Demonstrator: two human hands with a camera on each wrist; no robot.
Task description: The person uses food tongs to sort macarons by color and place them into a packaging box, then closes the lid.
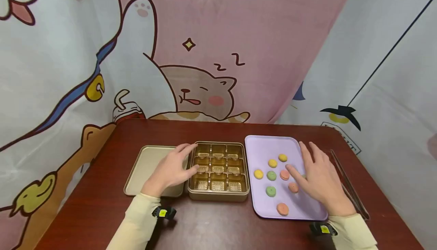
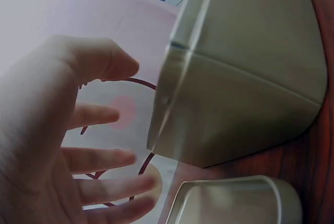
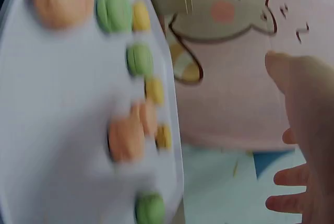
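1. Head view: the person's right hand [image 1: 319, 180] hovers flat over the lilac tray [image 1: 263, 147], fingers spread and relaxed, grasping nothing; its fingertips are just beside a pink macaron [image 1: 284, 175] near the tray's middle.
2. The left hand [image 1: 172, 168] lies with straight fingers across the near left edge of the gold box [image 1: 217, 197], steadying it rather than clutching it; it too holds nothing.
3. I judge the step in hand to be the reach for a first macaron: all nine compartments of the box look vacant, and the sweets are all on the tray.
4. The next move likely calls for a light pinch by thumb and forefinger on the macaron's rim, since the shells would probably crush under a firm squeeze, then a carry leftward over the tray's raised lip.
5. Materials: the macarons are small round sandwiches, matt, in yellow, green and pink-orange. The tray is smooth plastic with rounded corners. The box insert is glossy gold foil plastic, moulded in a three-by-three grid with ribbed floors.
6. The tin lid [image 1: 146, 162] lies open side up to the left of the box, dull champagne metal. Thin tongs [image 1: 348, 183] rest on the dark red wooden table [image 1: 218, 132], right of the tray, untouched.
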